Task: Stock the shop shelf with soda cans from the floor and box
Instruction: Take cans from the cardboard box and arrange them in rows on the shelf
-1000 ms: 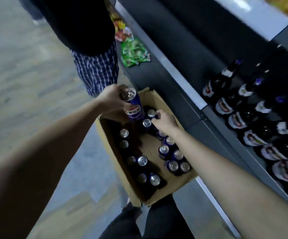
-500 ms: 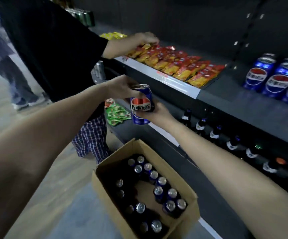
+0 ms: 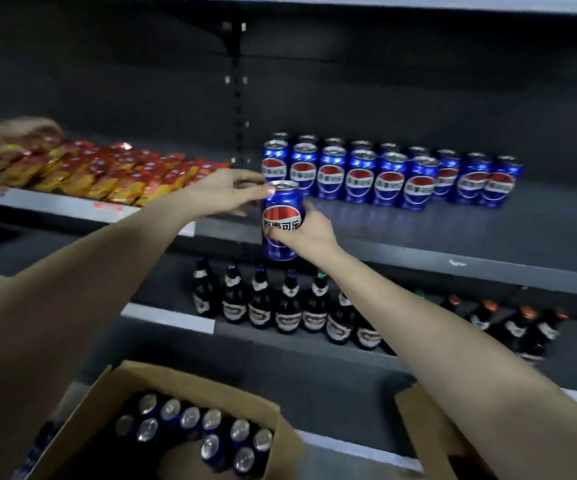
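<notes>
Blue aluminium soda can (image 3: pixel 283 216) is gripped low by right hand (image 3: pixel 309 233), before grey metal shelf (image 3: pixel 453 223) edge; rim apparently only touched by left hand (image 3: pixel 226 194). Stocked can row (image 3: pixel 389 178) could be toppled if shoved.

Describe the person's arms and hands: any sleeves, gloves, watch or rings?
The left forearm and right forearm are bare to the frame edge; no sleeves show. The left hand and right hand wear no gloves, and no watch, bracelet or ring is visible.
</notes>
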A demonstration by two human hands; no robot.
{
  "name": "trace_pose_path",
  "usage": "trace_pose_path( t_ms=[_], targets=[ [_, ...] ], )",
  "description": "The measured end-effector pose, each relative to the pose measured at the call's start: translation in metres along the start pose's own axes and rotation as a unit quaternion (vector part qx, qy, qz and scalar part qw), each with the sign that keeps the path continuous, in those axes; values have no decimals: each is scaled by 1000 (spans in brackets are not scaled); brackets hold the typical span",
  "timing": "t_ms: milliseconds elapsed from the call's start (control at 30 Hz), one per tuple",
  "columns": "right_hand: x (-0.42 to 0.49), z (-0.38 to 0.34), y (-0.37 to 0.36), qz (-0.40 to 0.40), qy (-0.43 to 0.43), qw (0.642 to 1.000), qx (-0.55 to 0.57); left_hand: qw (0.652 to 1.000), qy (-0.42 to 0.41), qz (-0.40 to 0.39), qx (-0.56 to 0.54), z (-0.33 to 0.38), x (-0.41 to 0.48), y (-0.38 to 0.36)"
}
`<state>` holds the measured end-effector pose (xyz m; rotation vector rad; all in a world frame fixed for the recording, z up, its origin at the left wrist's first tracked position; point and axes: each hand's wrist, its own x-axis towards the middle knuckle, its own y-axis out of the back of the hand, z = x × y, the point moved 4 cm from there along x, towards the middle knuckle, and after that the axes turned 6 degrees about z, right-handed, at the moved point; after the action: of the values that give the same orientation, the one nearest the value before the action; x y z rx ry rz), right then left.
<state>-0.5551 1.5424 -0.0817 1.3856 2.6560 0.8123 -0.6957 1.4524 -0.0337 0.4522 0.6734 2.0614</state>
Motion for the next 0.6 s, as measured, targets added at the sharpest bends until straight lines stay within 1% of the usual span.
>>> trace_pose_path(
  t_ms=[67, 100, 167, 267, 433, 533, 600],
  targets=[
    [22, 20, 48, 51, -18, 998, -10, 999, -36, 25, 9, 28, 21, -22],
    [31, 30, 73, 77, -29, 997, -12, 996, -64, 38, 42, 40, 34, -33],
    [47, 49, 123, 124, -42, 991, -12, 990, -97, 23, 103, 55, 60, -64],
    [62, 83, 188, 171, -55, 984, -16, 981, -137, -26, 138, 77, 87, -131],
    [76, 139, 254, 210, -65, 974, -49, 961, -201, -96, 166, 115, 114, -261],
    [88, 166, 278, 206, -83, 973, -58, 948, -193, -120, 223, 121, 123, -316],
    [100, 182, 287, 190, -85, 976, -68, 945, -190, -118, 237, 119, 132, -332]
  ],
)
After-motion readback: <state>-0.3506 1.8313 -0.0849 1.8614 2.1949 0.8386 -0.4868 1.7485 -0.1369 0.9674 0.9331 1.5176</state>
